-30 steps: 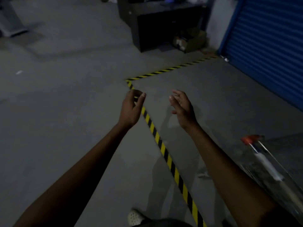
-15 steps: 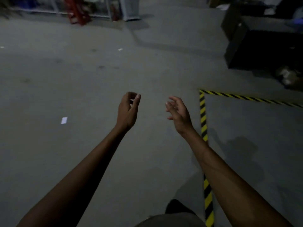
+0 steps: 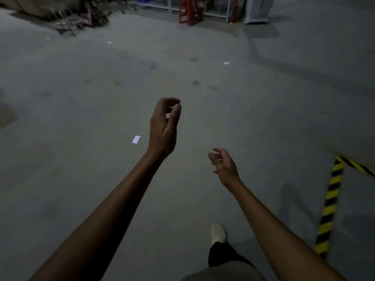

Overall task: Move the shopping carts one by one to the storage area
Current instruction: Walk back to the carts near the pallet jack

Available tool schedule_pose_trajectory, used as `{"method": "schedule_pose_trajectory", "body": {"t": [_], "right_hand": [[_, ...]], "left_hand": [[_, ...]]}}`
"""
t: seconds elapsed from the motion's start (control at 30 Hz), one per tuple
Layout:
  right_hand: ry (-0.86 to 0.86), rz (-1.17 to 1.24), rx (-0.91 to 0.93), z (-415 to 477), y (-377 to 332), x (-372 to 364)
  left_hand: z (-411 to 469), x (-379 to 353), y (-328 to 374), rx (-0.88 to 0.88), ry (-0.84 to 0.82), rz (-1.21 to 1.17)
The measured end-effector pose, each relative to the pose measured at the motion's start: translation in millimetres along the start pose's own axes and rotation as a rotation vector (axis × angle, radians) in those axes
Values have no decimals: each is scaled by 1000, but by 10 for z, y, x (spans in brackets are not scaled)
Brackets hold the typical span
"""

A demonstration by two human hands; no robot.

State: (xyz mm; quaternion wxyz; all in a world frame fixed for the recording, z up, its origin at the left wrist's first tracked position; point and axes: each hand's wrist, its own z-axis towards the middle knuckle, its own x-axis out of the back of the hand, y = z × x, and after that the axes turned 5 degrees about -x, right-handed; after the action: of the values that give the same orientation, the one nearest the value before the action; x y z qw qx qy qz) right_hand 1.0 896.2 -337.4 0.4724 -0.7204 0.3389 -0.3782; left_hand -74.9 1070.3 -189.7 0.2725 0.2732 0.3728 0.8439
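Both my hands are held out over bare grey concrete and hold nothing. My left hand [image 3: 164,126] is raised, fingers loosely curled with the thumb apart from them. My right hand [image 3: 223,166] hangs lower, fingers spread and relaxed. Far off at the top left stands a blurred cluster of metal shopping carts [image 3: 67,24], well beyond my reach. The yellow-and-black floor tape [image 3: 330,201] that edges the marked area runs along the right side, with its corner near the right edge.
A red stool [image 3: 190,11] and metal shelving [image 3: 203,5] stand at the far wall, with a pale pillar [image 3: 257,10] to their right. Small white paper scraps [image 3: 136,139] lie on the floor. My white shoe [image 3: 218,233] steps forward at the bottom.
The view has swung left: the parked cart, the blue shutter and the dark cabinet have left the frame, and the tape has slid to the right edge. My right hand has dropped lower.
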Motion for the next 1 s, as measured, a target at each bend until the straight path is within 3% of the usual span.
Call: {"method": "schedule_pose_trajectory", "body": {"t": [0.2, 0.4, 0.77, 0.87, 1.0], "right_hand": [[-76, -42, -56, 1156, -366, 6], [-194, -55, 81, 2151, -1270, -463], [-416, 88, 509, 3675, -3100, -2357], [-433, 119, 532, 4181, -3421, -2907], [-414, 84, 439, 4960, -3676, -3629]], "left_hand": [[852, -346, -495, 18, 17, 69], [1321, -75, -1501, 350, 16, 203], [1796, 1169, -4175, 857, 17, 309], [2290, 1667, -4689, 905, 34, 297], [3263, 2298, -5092, 817, 82, 338]]}}
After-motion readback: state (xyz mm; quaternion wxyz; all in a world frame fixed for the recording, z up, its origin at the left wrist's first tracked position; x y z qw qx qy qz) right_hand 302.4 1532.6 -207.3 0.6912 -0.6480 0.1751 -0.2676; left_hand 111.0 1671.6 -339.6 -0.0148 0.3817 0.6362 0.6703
